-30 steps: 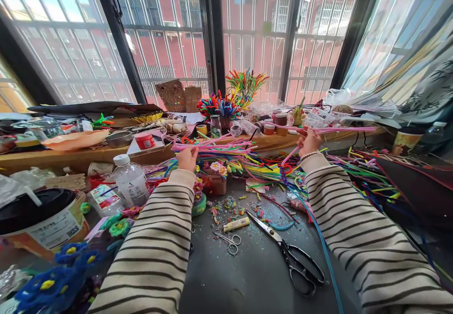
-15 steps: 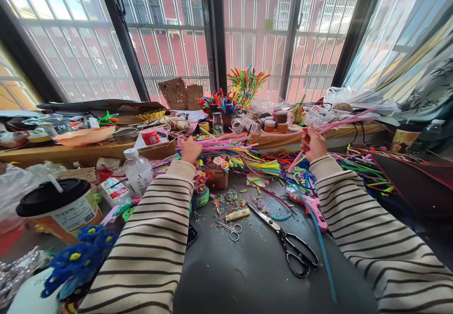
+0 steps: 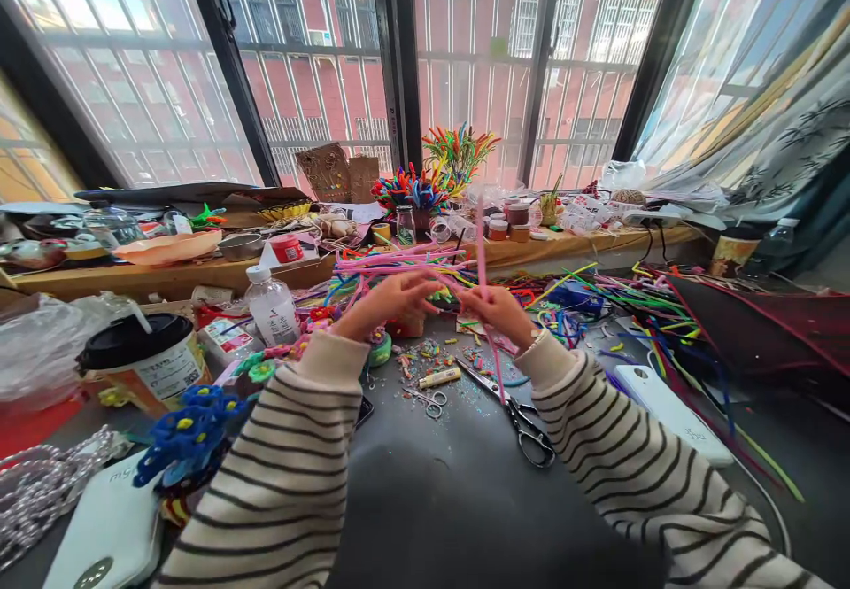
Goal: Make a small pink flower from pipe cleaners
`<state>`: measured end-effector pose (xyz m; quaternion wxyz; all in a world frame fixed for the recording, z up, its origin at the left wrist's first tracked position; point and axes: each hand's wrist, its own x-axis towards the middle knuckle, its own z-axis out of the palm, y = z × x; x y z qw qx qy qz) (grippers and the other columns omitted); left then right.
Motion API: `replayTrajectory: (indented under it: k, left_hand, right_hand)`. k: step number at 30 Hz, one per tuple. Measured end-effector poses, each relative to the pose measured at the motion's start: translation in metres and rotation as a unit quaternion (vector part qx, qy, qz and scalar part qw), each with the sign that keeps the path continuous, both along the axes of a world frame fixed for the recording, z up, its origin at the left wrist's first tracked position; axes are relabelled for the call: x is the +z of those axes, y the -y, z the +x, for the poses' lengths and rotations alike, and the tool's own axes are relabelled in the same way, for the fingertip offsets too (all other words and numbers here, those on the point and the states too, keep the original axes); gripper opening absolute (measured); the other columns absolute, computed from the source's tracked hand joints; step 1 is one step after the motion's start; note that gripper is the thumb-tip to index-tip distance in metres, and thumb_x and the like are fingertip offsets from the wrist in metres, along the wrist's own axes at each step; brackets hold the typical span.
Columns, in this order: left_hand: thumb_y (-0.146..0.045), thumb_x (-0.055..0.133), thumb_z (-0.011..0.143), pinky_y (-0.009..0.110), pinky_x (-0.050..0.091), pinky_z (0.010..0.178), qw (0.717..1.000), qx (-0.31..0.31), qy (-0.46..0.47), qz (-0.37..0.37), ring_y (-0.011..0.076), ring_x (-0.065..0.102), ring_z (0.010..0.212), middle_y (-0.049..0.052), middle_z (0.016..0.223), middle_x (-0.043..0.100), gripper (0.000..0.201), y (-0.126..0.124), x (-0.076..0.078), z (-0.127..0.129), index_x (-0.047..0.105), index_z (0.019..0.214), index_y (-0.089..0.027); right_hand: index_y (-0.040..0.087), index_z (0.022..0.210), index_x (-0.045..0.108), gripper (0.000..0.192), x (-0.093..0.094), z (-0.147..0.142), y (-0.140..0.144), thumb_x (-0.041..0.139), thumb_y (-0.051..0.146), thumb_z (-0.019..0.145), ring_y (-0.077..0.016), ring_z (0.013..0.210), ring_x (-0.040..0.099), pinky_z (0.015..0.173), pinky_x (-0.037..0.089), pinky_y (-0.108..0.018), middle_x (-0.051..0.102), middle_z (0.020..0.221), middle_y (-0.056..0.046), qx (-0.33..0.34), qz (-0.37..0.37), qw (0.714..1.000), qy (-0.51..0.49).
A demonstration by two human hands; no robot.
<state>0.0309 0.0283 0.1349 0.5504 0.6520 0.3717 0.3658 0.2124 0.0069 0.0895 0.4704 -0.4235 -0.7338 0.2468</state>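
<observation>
Pink pipe cleaners are standing upright in the right hand, which is pinching them just beyond the large scissors. The left hand is reaching toward them, fingers loosely curled; whether it is touching them is hard to make out. Sleeves are hiding both wrists.

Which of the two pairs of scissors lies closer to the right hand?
The large black-handled scissors, just below the right hand. The small silver scissors lie further left, beside the yellow tube.
</observation>
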Motion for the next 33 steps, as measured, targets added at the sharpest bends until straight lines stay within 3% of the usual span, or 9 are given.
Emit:
replayTrajectory:
  k: [2, 5, 7, 10, 14, 19, 26, 29, 33]
  left_hand:
    - [-0.021, 0.063, 0.053, 0.023, 0.042, 0.044, 0.999, 0.006, 0.029, -0.04, 0.0168, 0.057, 0.051, 0.006, 0.059, 0.062, 0.028, 0.021, -0.02, 0.003, 0.061, 0.08, -0.013]
    - [-0.024, 0.063, 0.052, 0.025, 0.044, 0.049, 0.993, 0.087, 0.077, 0.001, 0.0162, 0.057, 0.051, 0.005, 0.053, 0.061, 0.017, 0.041, -0.057, -0.003, 0.063, 0.065, -0.012]
    - [-0.029, 0.061, 0.054, 0.027, 0.046, 0.055, 0.984, 0.137, 0.112, 0.008, 0.0173, 0.058, 0.057, 0.006, 0.06, 0.063, 0.019, 0.051, -0.078, -0.012, 0.063, 0.065, -0.013]
    - [-0.033, 0.058, 0.057, 0.028, 0.046, 0.064, 0.976, 0.165, 0.144, -0.013, 0.0187, 0.058, 0.068, 0.008, 0.071, 0.064, 0.025, 0.067, -0.097, -0.028, 0.063, 0.069, -0.012]
    - [-0.036, 0.059, 0.056, 0.029, 0.045, 0.068, 0.96, 0.199, 0.192, -0.041, 0.0184, 0.058, 0.07, 0.008, 0.075, 0.064, 0.029, 0.086, -0.111, -0.044, 0.063, 0.073, -0.013]
    - [-0.035, 0.059, 0.056, 0.027, 0.047, 0.06, 0.973, 0.173, 0.147, -0.032, 0.0172, 0.058, 0.061, 0.007, 0.065, 0.063, 0.027, 0.098, -0.121, -0.055, 0.063, 0.073, -0.015]
    - [-0.032, 0.059, 0.058, 0.022, 0.048, 0.058, 0.91, 0.321, 0.261, 0.029, 0.013, 0.058, 0.059, 0.003, 0.065, 0.063, 0.023, 0.095, -0.122, -0.083, 0.062, 0.073, -0.016]
    - [-0.031, 0.06, 0.057, 0.019, 0.048, 0.057, 0.901, 0.319, 0.295, 0.018, 0.0118, 0.058, 0.061, 0.002, 0.066, 0.063, 0.023, 0.094, -0.12, -0.081, 0.061, 0.075, -0.017]
    - [-0.026, 0.06, 0.058, 0.016, 0.047, 0.06, 0.9, 0.269, 0.342, -0.017, 0.0101, 0.058, 0.067, 0.0, 0.072, 0.064, 0.023, 0.088, -0.122, -0.056, 0.06, 0.08, -0.02]
  right_hand:
    - [0.014, 0.056, 0.056, 0.032, -0.014, -0.012, 0.007, 0.041, 0.038, 0.073, -0.0058, 0.043, 0.037, 0.043, 0.026, -0.018, 0.042, 0.046, 0.004, -0.002, 0.054, 0.994, 0.098]
    - [0.016, 0.06, 0.058, 0.026, -0.033, -0.022, 0.021, 0.043, 0.034, 0.073, -0.0083, 0.056, 0.043, 0.051, 0.029, -0.019, 0.048, 0.062, 0.0, -0.025, 0.106, 0.97, 0.218]
    - [0.018, 0.068, 0.059, 0.022, -0.044, -0.023, 0.032, 0.043, 0.032, 0.074, -0.0094, 0.06, 0.045, 0.05, 0.029, -0.02, 0.048, 0.074, -0.002, -0.085, 0.123, 0.952, 0.267]
    - [0.021, 0.075, 0.058, 0.019, -0.057, -0.013, 0.048, 0.042, 0.03, 0.074, -0.0099, 0.061, 0.045, 0.048, 0.028, -0.02, 0.046, 0.084, -0.003, -0.183, 0.13, 0.927, 0.301]
    - [0.023, 0.076, 0.06, 0.022, -0.07, 0.008, 0.057, 0.04, 0.033, 0.075, -0.0112, 0.062, 0.046, 0.05, 0.029, -0.022, 0.044, 0.084, -0.003, -0.258, 0.136, 0.917, 0.273]
    - [0.022, 0.074, 0.062, 0.029, -0.088, 0.011, 0.052, 0.038, 0.038, 0.074, -0.014, 0.064, 0.045, 0.053, 0.032, -0.024, 0.044, 0.08, -0.005, -0.334, 0.149, 0.915, 0.171]
    - [0.018, 0.071, 0.06, 0.029, -0.093, 0.004, 0.017, 0.04, 0.039, 0.071, -0.0163, 0.067, 0.044, 0.06, 0.035, -0.027, 0.047, 0.073, -0.005, -0.4, 0.149, 0.904, -0.029]
    - [0.017, 0.068, 0.057, 0.025, -0.089, 0.001, 0.013, 0.043, 0.037, 0.07, -0.0143, 0.063, 0.044, 0.061, 0.034, -0.027, 0.049, 0.067, -0.003, -0.351, 0.135, 0.922, -0.09]
    - [0.018, 0.072, 0.057, 0.018, -0.08, -0.012, 0.023, 0.048, 0.033, 0.067, -0.0102, 0.057, 0.042, 0.051, 0.032, -0.022, 0.051, 0.066, 0.0, -0.104, 0.031, 0.98, -0.169]
